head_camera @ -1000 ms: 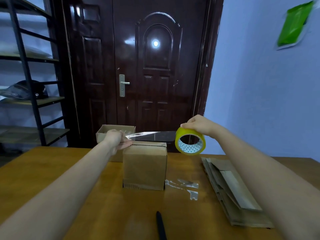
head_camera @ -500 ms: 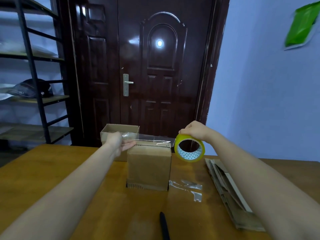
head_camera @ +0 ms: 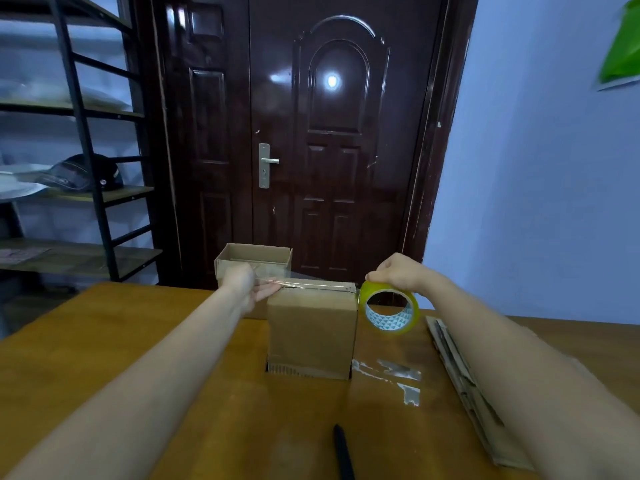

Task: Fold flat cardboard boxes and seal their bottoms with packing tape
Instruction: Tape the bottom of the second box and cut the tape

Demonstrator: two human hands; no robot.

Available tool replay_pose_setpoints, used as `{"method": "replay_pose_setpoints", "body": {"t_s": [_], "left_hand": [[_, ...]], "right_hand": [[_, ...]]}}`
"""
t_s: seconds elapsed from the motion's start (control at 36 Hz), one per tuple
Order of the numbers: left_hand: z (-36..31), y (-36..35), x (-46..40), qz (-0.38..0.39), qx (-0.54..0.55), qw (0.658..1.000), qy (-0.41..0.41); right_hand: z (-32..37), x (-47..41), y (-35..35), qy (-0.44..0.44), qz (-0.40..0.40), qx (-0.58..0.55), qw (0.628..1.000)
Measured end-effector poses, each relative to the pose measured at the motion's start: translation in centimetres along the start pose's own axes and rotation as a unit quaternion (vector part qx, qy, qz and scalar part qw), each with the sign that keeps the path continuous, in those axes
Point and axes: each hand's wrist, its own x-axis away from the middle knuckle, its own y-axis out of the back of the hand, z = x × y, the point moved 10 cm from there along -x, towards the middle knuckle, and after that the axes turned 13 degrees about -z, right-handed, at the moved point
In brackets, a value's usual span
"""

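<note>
A folded brown cardboard box (head_camera: 311,334) stands upside down in the middle of the wooden table (head_camera: 104,341). A strip of clear tape (head_camera: 311,285) lies stretched along its top face. My left hand (head_camera: 247,284) pinches the strip's free end at the box's left edge. My right hand (head_camera: 398,271) grips the yellow tape roll (head_camera: 389,311) from above, just off the box's upper right corner. The roll hangs tilted, its hole facing me.
An open finished box (head_camera: 254,259) stands behind the left hand. A stack of flat cardboard (head_camera: 460,386) lies at the right under my forearm. A black pen (head_camera: 343,452) lies near the front edge. Scraps of tape (head_camera: 398,375) stick to the table.
Both hands have come down, and the tape strip that hung above the box now lies on its top face. The roll has dropped to the box's right corner.
</note>
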Motion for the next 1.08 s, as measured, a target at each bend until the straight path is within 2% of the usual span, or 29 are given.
{"method": "replay_pose_setpoints", "body": {"t_s": [0.44, 0.75, 1.08], "left_hand": [[0.0, 0.5, -0.3, -0.011, 0.010, 1.000, -0.014], [0.0, 2.0, -1.4, -0.023, -0.034, 0.997, -0.061], [2.6, 3.0, -1.6, -0.040, -0.055, 0.997, -0.044]], "right_hand": [[-0.9, 0.1, -1.3, -0.004, 0.019, -0.014, 1.000], [-1.2, -0.2, -1.6, -0.006, 0.014, -0.019, 1.000], [-1.6, -0.1, -1.8, -0.007, 0.016, -0.021, 1.000]]}}
